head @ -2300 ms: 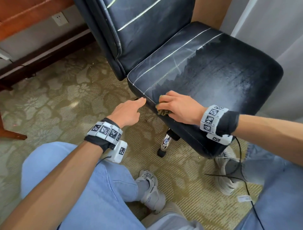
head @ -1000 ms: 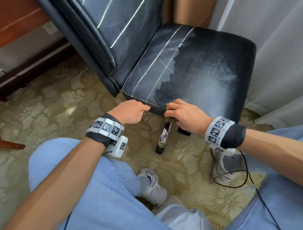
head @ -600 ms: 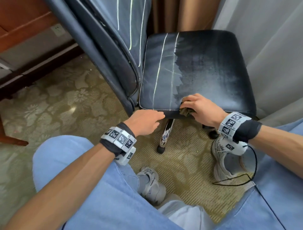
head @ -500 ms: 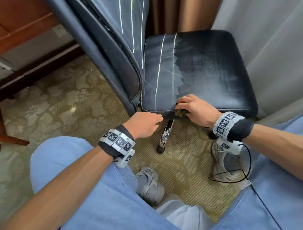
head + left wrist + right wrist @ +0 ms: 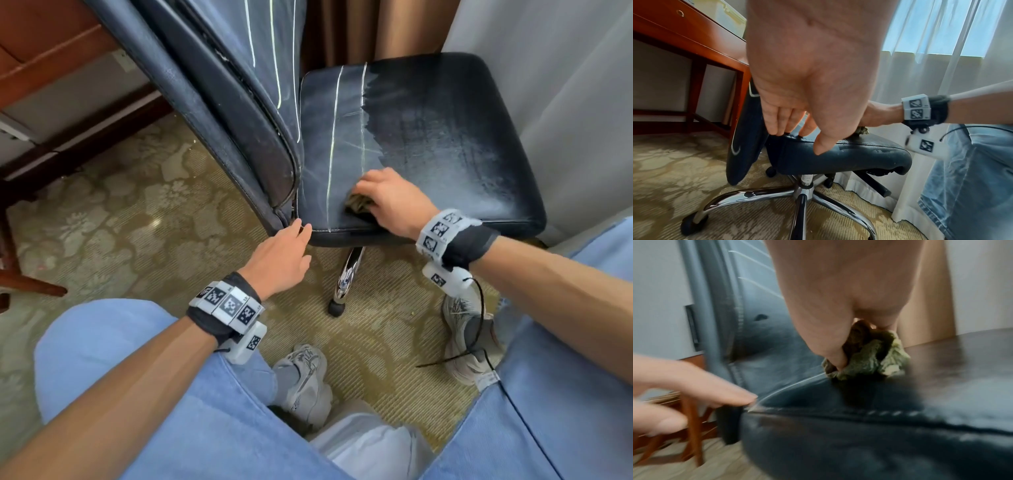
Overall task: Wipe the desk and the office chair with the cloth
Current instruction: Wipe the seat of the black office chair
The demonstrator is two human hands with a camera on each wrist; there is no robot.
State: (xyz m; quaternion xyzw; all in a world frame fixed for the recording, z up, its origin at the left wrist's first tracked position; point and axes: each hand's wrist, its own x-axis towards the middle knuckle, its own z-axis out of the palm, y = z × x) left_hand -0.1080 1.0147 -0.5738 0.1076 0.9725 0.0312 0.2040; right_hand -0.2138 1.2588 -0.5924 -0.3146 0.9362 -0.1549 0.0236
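The black office chair seat (image 5: 428, 137) faces me, with its backrest (image 5: 222, 96) to the left. My right hand (image 5: 387, 198) grips a crumpled green cloth (image 5: 358, 204) and presses it on the seat near its front edge, beside two white lines. In the right wrist view the cloth (image 5: 869, 360) bulges out from under the fingers. My left hand (image 5: 284, 253) rests with nearly straight fingertips (image 5: 789, 128) on the seat's front left corner (image 5: 797, 142), holding nothing. The wooden desk (image 5: 41, 51) stands at the upper left.
The chair's chrome base (image 5: 803, 194) with castors stands on patterned carpet (image 5: 120, 212). White curtains (image 5: 565, 85) hang right behind the seat. My knees in blue jeans (image 5: 137, 394) and my shoes (image 5: 305, 383) lie below the hands. A cable (image 5: 479, 325) dangles from my right wrist.
The chair has swivelled so the seat front faces me. My right hand with the cloth has slid up from the front edge onto the seat top. My left hand stays at the seat corner.
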